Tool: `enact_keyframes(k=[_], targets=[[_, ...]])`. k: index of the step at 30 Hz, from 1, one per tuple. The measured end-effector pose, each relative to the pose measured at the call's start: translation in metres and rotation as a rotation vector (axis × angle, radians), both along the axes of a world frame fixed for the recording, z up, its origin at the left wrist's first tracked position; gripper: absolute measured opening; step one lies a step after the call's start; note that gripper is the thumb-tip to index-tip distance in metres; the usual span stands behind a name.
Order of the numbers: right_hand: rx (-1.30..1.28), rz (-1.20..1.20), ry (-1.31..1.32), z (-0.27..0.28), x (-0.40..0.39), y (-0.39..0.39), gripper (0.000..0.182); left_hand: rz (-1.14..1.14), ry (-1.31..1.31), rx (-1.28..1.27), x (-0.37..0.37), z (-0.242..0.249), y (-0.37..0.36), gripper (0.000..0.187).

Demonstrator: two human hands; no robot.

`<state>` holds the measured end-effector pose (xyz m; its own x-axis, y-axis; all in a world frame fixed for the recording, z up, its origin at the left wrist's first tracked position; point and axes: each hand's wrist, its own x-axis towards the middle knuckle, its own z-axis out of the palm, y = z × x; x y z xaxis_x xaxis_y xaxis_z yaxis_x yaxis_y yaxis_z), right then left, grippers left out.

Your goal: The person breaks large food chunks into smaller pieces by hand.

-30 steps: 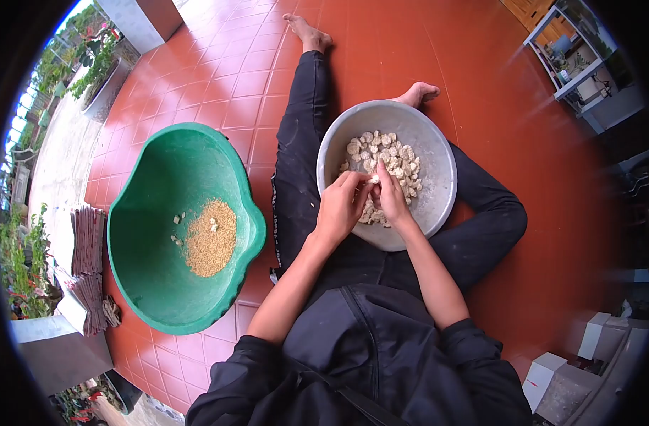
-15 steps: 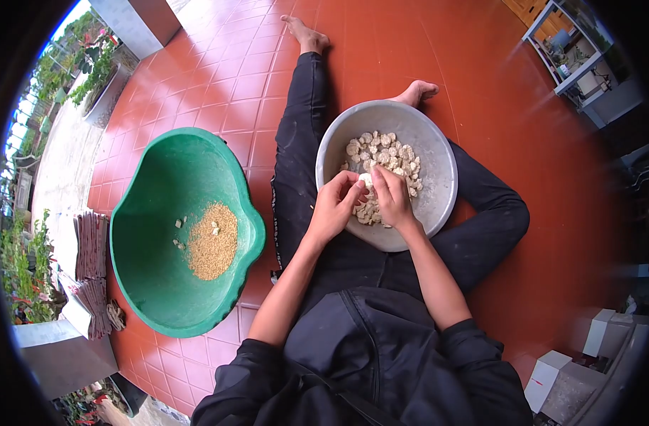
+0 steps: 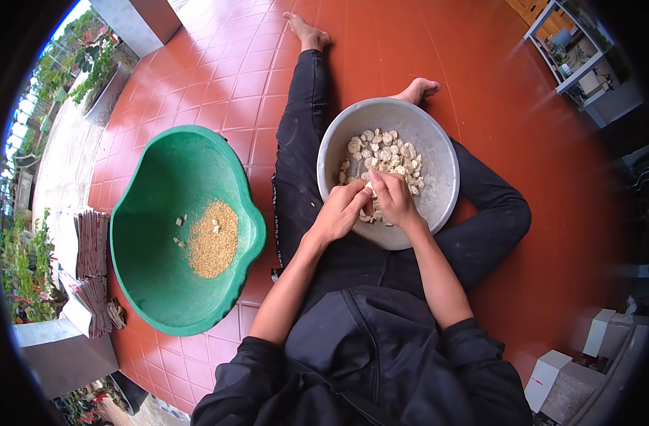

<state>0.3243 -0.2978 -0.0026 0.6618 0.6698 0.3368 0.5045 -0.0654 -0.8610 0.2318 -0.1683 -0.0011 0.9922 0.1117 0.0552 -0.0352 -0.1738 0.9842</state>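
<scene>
A grey metal basin rests between my legs, with many pale, flattish, crumbly-looking round pieces in it. Over its near side my left hand and my right hand meet, thumbs and fingers pinched together. Both are closed on a small whitish piece of the same kind, mostly hidden by the fingertips. To the left stands a big green tub with a heap of yellowish grain and a few small white bits on its bottom.
I sit on a red tiled floor, legs in dark trousers around the basin. Stacked folded bundles lie left of the tub. A potted plant is at the upper left, a glass-sided cabinet at the upper right, and boxes at the lower right.
My hands have drawn closer together, and the whitish piece is now more covered by my fingers. Basin and tub have not visibly moved on the floor.
</scene>
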Motion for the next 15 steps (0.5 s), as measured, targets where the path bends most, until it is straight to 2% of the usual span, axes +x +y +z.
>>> enact_keyframes(k=[5,11,13,15], targets=[[-0.003,0.053,-0.049,0.004,0.001,-0.003,0.039,-0.052,0.035,0.025,0.001,-0.003,0.005,0.032],[-0.061,0.060,-0.030,-0.004,-0.002,-0.005,0.040,-0.131,0.139,-0.263,0.000,-0.009,0.008,0.033],[-0.033,0.065,0.135,0.003,-0.009,-0.006,0.043,-0.179,0.165,-0.267,-0.001,-0.011,0.008,0.034],[-0.035,0.059,0.191,0.006,-0.013,-0.008,0.045,-0.183,0.172,-0.247,0.000,-0.012,0.007,0.034]])
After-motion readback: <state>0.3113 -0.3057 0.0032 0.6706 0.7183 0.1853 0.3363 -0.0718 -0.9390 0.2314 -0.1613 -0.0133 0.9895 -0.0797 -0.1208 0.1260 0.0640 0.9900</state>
